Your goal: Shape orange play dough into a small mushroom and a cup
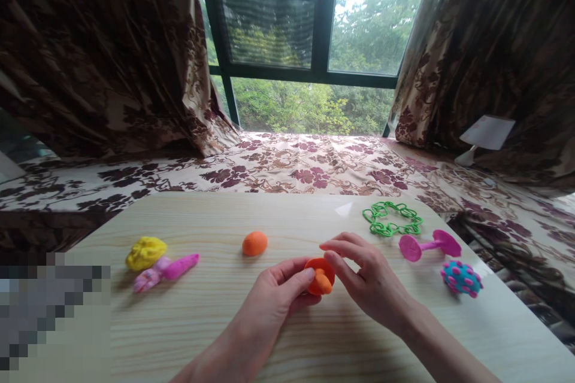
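Both my hands meet over an orange clay piece at the middle of the light wooden table. My left hand pinches it from the left with thumb and fingers. My right hand touches its top and right side with curled fingertips. A second orange clay lump lies a little further back to the left, apart from my hands.
A yellow clay lump and a pink clay piece lie at the left. At the right are a green chain ring, a magenta spool-shaped tool and a blue ball with pink dots. A blurred patch covers the lower left.
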Available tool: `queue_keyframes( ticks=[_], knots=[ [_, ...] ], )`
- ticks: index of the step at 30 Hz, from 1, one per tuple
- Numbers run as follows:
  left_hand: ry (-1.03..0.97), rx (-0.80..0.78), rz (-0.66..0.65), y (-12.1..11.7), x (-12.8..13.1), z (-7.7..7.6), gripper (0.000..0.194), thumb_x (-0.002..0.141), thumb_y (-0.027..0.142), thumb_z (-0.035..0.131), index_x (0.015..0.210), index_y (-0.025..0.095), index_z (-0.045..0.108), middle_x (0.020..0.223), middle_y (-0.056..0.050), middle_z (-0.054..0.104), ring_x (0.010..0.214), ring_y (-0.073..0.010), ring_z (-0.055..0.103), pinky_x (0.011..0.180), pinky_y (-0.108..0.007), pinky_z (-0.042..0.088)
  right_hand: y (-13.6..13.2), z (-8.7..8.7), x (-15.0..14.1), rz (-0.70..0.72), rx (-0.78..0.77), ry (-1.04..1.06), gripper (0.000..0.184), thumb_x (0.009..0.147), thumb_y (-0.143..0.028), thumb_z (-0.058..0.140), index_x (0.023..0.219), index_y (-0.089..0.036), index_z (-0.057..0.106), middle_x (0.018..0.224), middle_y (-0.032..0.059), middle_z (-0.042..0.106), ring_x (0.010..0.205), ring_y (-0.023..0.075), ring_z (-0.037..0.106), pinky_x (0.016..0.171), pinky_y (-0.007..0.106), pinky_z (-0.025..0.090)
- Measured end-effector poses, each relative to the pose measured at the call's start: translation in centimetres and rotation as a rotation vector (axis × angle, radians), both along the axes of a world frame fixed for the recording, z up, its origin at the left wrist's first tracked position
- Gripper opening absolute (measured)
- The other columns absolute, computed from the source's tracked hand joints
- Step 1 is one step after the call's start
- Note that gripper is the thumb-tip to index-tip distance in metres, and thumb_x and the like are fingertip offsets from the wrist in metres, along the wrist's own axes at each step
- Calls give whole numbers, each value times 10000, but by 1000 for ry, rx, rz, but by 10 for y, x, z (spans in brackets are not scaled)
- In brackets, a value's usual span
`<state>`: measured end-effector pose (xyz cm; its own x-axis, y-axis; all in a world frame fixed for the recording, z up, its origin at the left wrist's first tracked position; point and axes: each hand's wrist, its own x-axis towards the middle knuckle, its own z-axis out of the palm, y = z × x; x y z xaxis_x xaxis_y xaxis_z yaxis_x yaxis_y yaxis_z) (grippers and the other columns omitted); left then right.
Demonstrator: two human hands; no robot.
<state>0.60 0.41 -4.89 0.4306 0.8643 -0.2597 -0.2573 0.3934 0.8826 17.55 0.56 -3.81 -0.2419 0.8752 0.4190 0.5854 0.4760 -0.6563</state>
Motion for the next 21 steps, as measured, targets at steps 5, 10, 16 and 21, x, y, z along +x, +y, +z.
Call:
queue_keyframes(
  ticks=[5, 10, 16, 21],
  knots=[
    [46, 44, -24, 0, -1, 4, 334, 765, 316, 580, 1070, 185, 619, 965, -86, 665, 924, -196, 577, 859, -331, 417, -1, 2, -2, 72, -42, 47, 190, 864, -220, 466, 793, -192, 640, 800, 31, 595, 761, 141, 548, 695, 253, 425],
    [-10, -11, 23, 1, -2, 3, 339, 761, 292, 589, 1090, 211, 594, 1062, -84, 633, 946, -203, 575, 820, -329, 443, 0, 6, -2, -11, -97, 128, 229, 893, -227, 410, 823, -186, 624, 822, 26, 602, 760, 127, 556, 683, 234, 422],
    [-91, -39, -3, 0, -2, 4, 295, 781, 264, 566, 1062, 182, 603, 1047, -91, 636, 991, -201, 556, 883, -351, 426, 0, -2, -4, 18, -101, 36, 173, 859, -221, 469, 799, -190, 628, 765, 18, 582, 703, 123, 538, 633, 233, 413],
    [-49, -28, 5, 2, -3, 2, 305, 789, 316, 549, 1048, 169, 613, 986, -96, 654, 950, -207, 571, 862, -366, 442, 1, -5, -3, 7, -61, 8, 216, 872, -236, 447, 783, -185, 637, 767, 31, 581, 703, 131, 536, 652, 245, 421]
  ],
)
